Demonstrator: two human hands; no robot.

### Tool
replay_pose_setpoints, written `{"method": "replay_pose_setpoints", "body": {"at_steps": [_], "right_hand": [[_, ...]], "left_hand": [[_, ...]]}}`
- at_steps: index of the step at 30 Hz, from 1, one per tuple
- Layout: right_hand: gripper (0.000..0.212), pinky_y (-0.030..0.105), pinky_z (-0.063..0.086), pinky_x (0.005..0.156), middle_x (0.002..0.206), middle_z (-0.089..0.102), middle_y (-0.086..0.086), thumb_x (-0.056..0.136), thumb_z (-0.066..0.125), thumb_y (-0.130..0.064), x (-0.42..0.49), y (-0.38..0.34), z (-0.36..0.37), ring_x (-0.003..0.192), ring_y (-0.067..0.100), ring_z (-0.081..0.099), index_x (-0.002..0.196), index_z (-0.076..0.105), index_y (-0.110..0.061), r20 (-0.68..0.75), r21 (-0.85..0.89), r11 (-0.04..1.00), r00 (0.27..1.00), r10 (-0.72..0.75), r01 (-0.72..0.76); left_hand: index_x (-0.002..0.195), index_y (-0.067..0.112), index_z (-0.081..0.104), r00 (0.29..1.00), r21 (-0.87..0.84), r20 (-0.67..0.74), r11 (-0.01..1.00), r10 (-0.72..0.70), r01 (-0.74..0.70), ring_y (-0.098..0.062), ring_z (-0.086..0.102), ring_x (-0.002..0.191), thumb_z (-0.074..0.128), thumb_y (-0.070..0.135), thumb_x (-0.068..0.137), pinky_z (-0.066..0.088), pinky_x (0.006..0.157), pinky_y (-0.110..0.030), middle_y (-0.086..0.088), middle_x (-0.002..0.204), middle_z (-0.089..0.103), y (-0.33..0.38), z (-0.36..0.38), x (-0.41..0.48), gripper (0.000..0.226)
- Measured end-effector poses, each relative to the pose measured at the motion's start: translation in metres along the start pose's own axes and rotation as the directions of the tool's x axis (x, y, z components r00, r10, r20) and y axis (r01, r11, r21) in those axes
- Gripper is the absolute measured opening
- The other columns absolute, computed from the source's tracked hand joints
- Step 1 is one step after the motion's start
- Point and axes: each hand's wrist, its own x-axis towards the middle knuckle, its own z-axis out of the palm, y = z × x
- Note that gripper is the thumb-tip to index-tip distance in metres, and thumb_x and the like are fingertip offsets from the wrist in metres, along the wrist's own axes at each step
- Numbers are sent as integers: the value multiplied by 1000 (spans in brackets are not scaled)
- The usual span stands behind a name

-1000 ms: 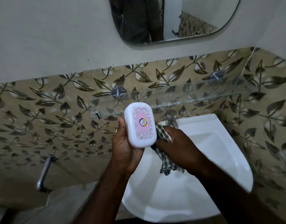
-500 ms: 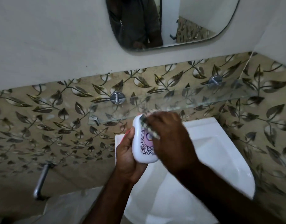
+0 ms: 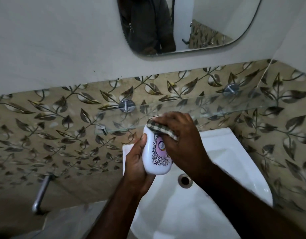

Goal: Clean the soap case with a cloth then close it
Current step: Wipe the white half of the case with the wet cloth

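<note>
With left hand (image 3: 135, 165), clamps soap case (image 3: 153, 152) by its sides above sink (image 3: 226, 195); with right hand (image 3: 181, 140), pinches cloth (image 3: 160, 127) against it. Probably light, rigid, slick.

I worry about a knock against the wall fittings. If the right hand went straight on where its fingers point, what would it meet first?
Probably the glass shelf near its left chrome bracket, then the tiled wall. The right hand holds the cloth on the soap case; depth is unclear.

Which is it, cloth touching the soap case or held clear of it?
Touching. Head view: the right hand holds the cloth pressed onto the soap case at its upper end, no gap visible.
</note>
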Motion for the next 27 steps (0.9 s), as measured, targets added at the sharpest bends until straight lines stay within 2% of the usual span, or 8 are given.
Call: {"method": "replay_pose_setpoints", "body": {"at_steps": [3,8,11,14,17,20,23,27], "right_hand": [[48,34,43,88,107,65,4,68,57,-1,-21,-4,0,100,23,54,111,71,-18,-31,-19,999,999,-33,32],[37,26,41,93,110,64,7,76,57,-8,-44,-23,13,100,24,56,110,72,-15,106,41,976,971,-217,213],[38,26,42,94,107,62,5,76,54,-13,-16,-17,11,103,22,54,109,72,-14,19,104,985,990,-139,137],[44,28,45,94,108,58,4,74,54,-7,-7,-9,10,106,20,55,114,69,-16,-38,135,991,999,13,-8],[40,29,49,92,106,58,-4,77,59,-5,-31,-12,12,103,6,58,113,69,-18,-35,261,953,985,169,-155],[36,26,51,88,106,57,-6,83,62,-4,-54,-27,13,99,7,60,115,69,-16,49,330,940,996,79,-91],[39,24,47,94,107,60,2,79,64,1,-30,-31,10,106,15,60,115,70,-13,49,236,972,999,-15,3],[44,24,49,90,104,63,1,77,62,4,3,-13,2,99,12,62,112,71,-21,-48,190,980,996,70,-60]], "left_hand": [[125,0,60,998,-39,-57,999,-6,4,-31,65,109,62,36,83,56,89,-38,-21,121,66,-1,-1,1,56],[78,5,75,1000,-89,-27,996,-8,6,-18,71,69,55,37,82,58,63,-23,-8,74,70,7,-1,1,38],[93,5,75,998,-134,-48,990,33,-39,-19,73,85,60,28,79,59,69,-25,-12,93,73,9,2,6,30],[121,3,61,996,-57,-79,998,30,-34,-25,67,103,46,31,88,58,87,-33,-17,116,67,17,9,8,46],[135,0,51,992,-21,-109,998,60,-63,-29,63,105,49,38,85,53,95,-41,-19,119,64,29,13,10,62],[135,1,50,988,-8,-118,995,100,-101,-28,62,101,51,43,85,51,92,-41,-17,113,65,38,11,12,66],[119,0,57,995,-44,-80,997,55,-59,-24,67,92,49,41,86,56,83,-34,-14,97,69,35,16,11,53],[123,2,60,997,-59,-65,997,37,-41,-27,65,110,49,33,88,55,92,-35,-16,119,68,23,20,10,48]]}}
